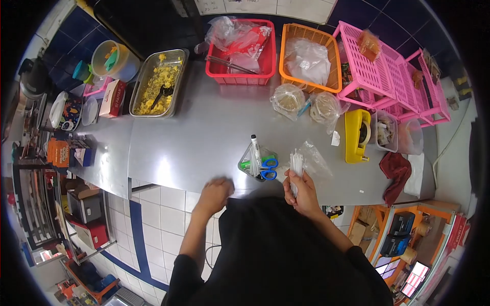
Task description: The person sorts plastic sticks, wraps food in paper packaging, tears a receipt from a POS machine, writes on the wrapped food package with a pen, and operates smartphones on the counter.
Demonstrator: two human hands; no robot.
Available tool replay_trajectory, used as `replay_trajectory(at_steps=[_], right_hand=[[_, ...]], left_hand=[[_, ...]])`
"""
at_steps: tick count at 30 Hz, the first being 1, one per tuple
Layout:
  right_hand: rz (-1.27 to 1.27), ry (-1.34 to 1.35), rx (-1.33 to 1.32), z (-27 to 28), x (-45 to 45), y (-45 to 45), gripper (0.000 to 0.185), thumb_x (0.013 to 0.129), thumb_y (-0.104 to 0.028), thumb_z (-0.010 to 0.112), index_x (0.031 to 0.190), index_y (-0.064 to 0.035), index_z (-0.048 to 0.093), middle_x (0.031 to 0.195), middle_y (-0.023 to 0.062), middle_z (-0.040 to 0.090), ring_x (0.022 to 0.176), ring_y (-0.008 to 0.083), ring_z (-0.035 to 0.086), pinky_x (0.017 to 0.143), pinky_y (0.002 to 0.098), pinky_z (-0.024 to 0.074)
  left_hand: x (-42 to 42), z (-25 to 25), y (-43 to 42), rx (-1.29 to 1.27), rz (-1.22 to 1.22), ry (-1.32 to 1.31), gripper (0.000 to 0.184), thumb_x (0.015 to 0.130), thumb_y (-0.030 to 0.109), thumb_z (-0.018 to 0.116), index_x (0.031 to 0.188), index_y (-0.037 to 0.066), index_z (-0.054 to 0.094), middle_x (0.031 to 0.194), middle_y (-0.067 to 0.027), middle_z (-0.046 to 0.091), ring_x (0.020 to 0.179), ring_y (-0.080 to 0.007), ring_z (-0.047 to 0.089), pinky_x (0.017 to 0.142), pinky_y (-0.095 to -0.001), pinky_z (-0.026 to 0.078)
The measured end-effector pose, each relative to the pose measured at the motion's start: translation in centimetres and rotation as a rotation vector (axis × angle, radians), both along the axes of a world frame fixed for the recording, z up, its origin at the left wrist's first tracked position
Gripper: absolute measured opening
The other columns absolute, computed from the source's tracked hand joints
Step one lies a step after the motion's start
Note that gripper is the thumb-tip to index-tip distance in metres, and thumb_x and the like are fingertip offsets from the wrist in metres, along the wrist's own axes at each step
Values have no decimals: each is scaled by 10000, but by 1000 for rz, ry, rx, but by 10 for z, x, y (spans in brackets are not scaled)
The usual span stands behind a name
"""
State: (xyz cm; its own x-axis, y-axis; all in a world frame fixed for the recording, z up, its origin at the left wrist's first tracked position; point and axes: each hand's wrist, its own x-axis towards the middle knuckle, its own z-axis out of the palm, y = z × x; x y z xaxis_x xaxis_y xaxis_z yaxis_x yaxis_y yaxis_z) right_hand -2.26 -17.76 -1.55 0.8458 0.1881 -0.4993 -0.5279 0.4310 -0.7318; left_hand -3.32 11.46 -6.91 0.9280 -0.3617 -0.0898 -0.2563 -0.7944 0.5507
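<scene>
My right hand (301,193) is wrapped round a bundle of thin white sticks (296,162), held upright over the table's front edge. A crumpled clear plastic bag (315,159) lies just beyond it. To its left is a small container (244,162) with a marker (253,145), more thin white strips and blue-handled scissors (269,169). My left hand (218,193) is left of that container, at the front edge; motion smears its fingers, and nothing can be made out in it.
On the steel table (194,127) stand a tray of yellow food (166,76), a red basket (242,80), an orange basket (311,84), two bagged bundles (288,100), a yellow tape dispenser (353,137), a pink rack (372,76) and a dark red cloth (395,176).
</scene>
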Motion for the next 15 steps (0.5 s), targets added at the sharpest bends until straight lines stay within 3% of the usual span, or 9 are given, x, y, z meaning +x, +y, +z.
replay_trajectory(at_steps=[1, 2, 4, 6, 8, 9, 10, 13, 15], right_hand=[[-1, 7, 18, 1, -1, -1, 229, 1038, -262, 492, 1105, -45, 515, 742, 67, 545, 397, 93, 385, 362, 240, 287], [2, 17, 37, 2, -3, -1, 230, 1038, -245, 488, 1130, -37, 518, 759, 70, 551, 405, 89, 392, 367, 235, 293], [31, -2, 3, -4, -5, -2, 244, 1039, -246, 487, 1154, -32, 518, 776, 75, 560, 411, 84, 401, 371, 231, 298], [78, -27, -26, -4, -7, 2, 260, 1040, -246, 486, 1178, -28, 519, 792, 79, 569, 418, 78, 409, 375, 226, 303], [151, -82, -148, 4, -4, 7, 295, 1040, -253, 490, 1220, -19, 507, 810, 92, 585, 427, 70, 425, 379, 219, 315], [158, -89, -149, 6, -3, 9, 295, 1040, -253, 490, 1220, -19, 507, 810, 92, 585, 427, 70, 425, 379, 219, 315], [148, -135, -160, 8, -2, 11, 294, 1040, -260, 492, 1204, -16, 504, 818, 98, 593, 428, 70, 432, 379, 218, 320], [132, -188, -189, 11, -2, 11, 284, 1039, -265, 496, 1170, -13, 499, 825, 108, 606, 427, 70, 439, 379, 213, 327], [130, -197, -202, 14, -1, 10, 274, 1038, -263, 498, 1152, -14, 497, 825, 111, 610, 426, 69, 439, 380, 210, 329]], left_hand=[[-1, 12, 4, -192, -9, 270, 66, 815, 64, 673, 869, 41, 642, 864, -68, 649, 806, -242, 644, 711, -374, 507], [-2, 23, 2, -195, -13, 276, 66, 815, 64, 673, 869, 41, 642, 864, -68, 649, 806, -242, 644, 711, -374, 507], [-3, 58, -6, -496, 332, 418, 62, 836, 32, 649, 893, 10, 638, 775, -109, 667, 684, -226, 656, 635, -349, 508], [1, 69, -27, -461, 461, 370, 80, 851, 49, 658, 917, 5, 647, 736, -118, 674, 638, -212, 656, 601, -334, 512], [5, 57, -46, -421, 550, 137, 98, 837, 60, 668, 916, 4, 651, 743, -122, 679, 653, -227, 665, 609, -349, 519], [8, 40, -56, -412, 547, 44, 131, 841, 84, 693, 935, 6, 647, 705, -79, 660, 603, -147, 610, 565, -296, 482], [12, 26, -63, -415, 547, 37, 131, 841, 84, 693, 935, 6, 647, 705, -79, 660, 603, -147, 610, 565, -296, 482], [27, 18, -87, -306, 538, -74, 118, 861, 112, 679, 900, 10, 635, 757, -146, 670, 658, -311, 661, 585, -383, 511], [27, 34, -99, -179, 538, -204, 130, 863, 126, 687, 890, 11, 632, 777, -147, 665, 665, -329, 655, 594, -397, 516]])
